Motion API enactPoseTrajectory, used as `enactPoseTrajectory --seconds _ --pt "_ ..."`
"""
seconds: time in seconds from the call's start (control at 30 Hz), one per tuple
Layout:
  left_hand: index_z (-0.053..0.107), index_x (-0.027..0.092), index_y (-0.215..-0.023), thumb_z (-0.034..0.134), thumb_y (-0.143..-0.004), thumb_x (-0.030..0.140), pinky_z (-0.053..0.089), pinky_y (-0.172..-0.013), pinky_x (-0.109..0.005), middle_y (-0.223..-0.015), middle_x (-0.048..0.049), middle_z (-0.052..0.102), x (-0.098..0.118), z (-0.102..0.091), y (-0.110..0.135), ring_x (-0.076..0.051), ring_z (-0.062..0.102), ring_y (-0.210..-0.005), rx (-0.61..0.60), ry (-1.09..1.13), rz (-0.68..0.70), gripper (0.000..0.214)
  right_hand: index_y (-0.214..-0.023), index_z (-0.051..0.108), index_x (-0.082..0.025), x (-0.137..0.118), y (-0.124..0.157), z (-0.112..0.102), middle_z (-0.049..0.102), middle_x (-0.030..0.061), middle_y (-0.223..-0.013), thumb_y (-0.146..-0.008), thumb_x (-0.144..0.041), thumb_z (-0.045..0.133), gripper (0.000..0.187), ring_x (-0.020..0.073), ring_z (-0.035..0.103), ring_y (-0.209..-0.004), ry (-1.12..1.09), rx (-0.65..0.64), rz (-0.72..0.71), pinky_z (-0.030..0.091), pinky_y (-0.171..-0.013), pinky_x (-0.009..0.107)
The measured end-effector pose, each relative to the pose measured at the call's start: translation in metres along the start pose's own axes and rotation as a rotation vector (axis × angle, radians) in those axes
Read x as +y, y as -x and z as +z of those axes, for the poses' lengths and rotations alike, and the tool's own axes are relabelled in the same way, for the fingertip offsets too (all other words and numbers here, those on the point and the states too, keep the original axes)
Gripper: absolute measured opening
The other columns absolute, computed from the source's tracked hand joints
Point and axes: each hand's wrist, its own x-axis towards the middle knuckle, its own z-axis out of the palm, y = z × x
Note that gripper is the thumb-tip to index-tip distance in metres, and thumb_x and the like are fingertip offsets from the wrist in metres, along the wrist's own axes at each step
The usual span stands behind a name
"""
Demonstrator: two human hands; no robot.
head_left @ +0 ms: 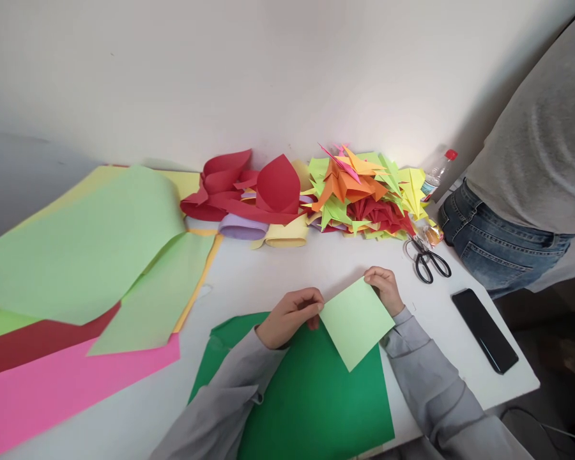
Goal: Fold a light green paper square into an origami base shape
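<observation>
A square sheet of light green paper (pixel 357 324) is held up between my two hands, one corner pointing down toward me. My left hand (pixel 292 314) pinches its left corner between thumb and fingers. At its far corner, my right hand (pixel 384 287) grips the edge, with part of the fingers hidden behind the paper. Beneath the sheet and my left forearm lies a large dark green sheet (pixel 316 409) on the white table.
Large coloured sheets, including a curled pale green one (pixel 86 249) and a pink one (pixel 76 383), cover the left side. Folded paper shapes (pixel 364 191) pile against the wall. Scissors (pixel 429 259), a bottle (pixel 439 174) and a black phone (pixel 485 329) lie rightward, near another person (pixel 531 147).
</observation>
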Motion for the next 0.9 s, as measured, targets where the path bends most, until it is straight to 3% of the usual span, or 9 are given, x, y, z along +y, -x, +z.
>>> enactPoseTrajectory --seconds 0.67,0.9 --pt "0.054 0.015 -0.065 0.064 -0.072 0.038 0.043 -0.051 -0.026 -0.056 0.0008 0.057 -0.002 -0.006 0.002 -0.013 0.055 -0.049 0.012 0.153 0.034 0.026 -0.053 0.054 -0.018 0.002 -0.005 -0.006 0.049 -0.0055 -0.042 -0.055 -0.028 0.062 0.013 0.0088 0.039 -0.04 -0.079 -0.01 -0.003 0.028 -0.042 0.022" --pt "0.055 0.014 -0.068 0.057 -0.079 0.045 0.037 -0.052 -0.024 -0.062 0.0001 0.053 -0.003 -0.003 0.001 -0.011 0.048 -0.054 0.045 0.169 0.014 0.033 -0.057 0.061 -0.015 0.006 0.01 0.008 0.053 -0.0032 -0.045 -0.056 -0.028 0.073 0.018 0.0085 0.041 -0.041 -0.014 -0.222 0.098 0.028 -0.043 0.022"
